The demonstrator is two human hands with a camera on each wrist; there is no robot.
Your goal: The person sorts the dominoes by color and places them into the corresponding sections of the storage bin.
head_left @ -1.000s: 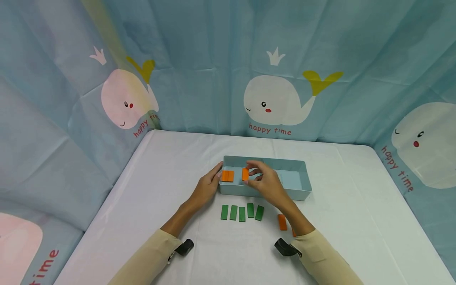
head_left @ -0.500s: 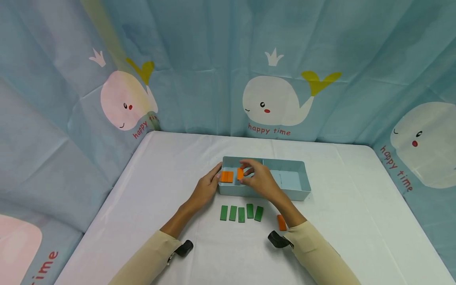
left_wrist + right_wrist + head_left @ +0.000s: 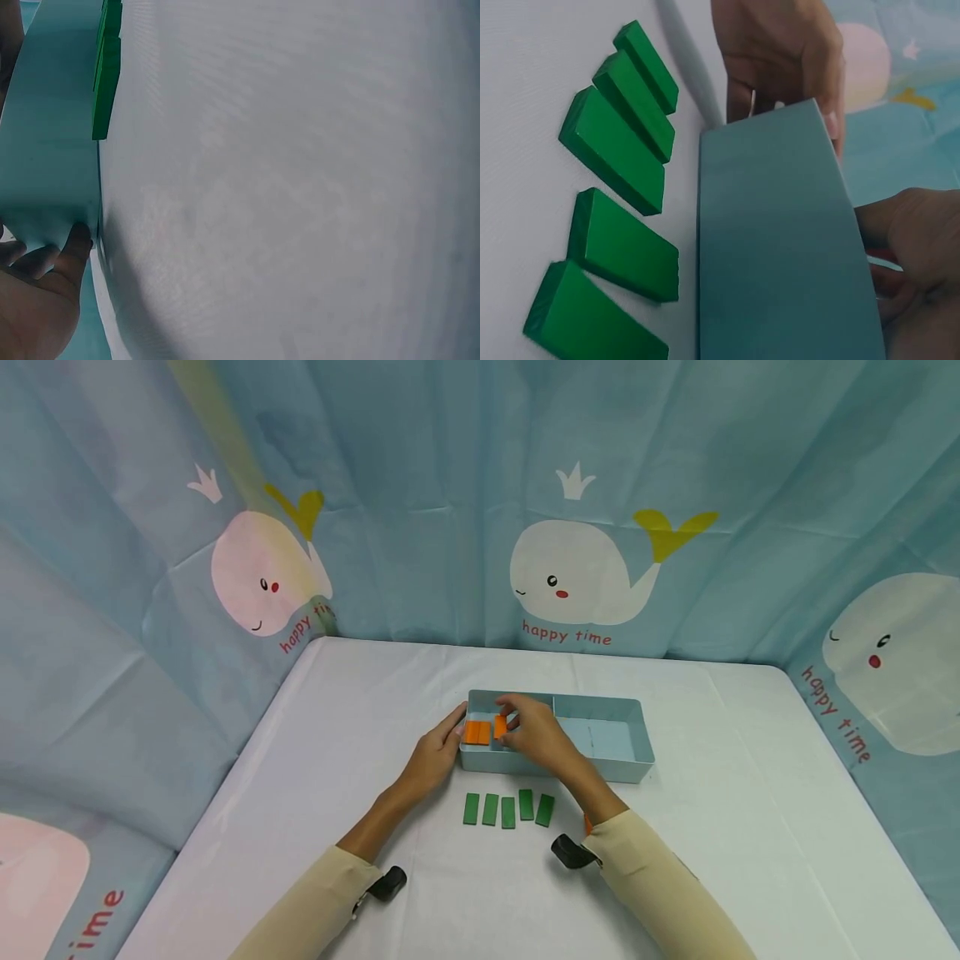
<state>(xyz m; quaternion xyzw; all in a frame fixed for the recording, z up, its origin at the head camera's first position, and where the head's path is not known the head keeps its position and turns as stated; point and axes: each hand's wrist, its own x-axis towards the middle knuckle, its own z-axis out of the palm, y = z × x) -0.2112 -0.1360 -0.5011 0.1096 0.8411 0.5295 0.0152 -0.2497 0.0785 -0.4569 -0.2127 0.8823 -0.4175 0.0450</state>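
A pale blue divided box (image 3: 555,763) lies on the table. My left hand (image 3: 431,758) holds its left end, fingers against the end wall in the left wrist view. Between thumb and fingers, my right hand (image 3: 536,731) pinches an orange block (image 3: 500,727) upright inside the left compartment. Just left of it, other orange blocks (image 3: 477,732) stand side by side against the left end. From the right wrist view, the box's front wall (image 3: 780,247) hides what is inside, and only part of the right hand (image 3: 922,255) shows behind it.
Several green blocks (image 3: 508,812) lie in a row in front of the box. Another orange block (image 3: 588,824) is mostly hidden by the right forearm. A white cloth (image 3: 360,693) covers the table, and a blue whale-print curtain (image 3: 442,568) hangs behind it.
My right hand has moved left with the orange block, bringing it near the other orange blocks in the box. The left hand has stayed at the box's left end.
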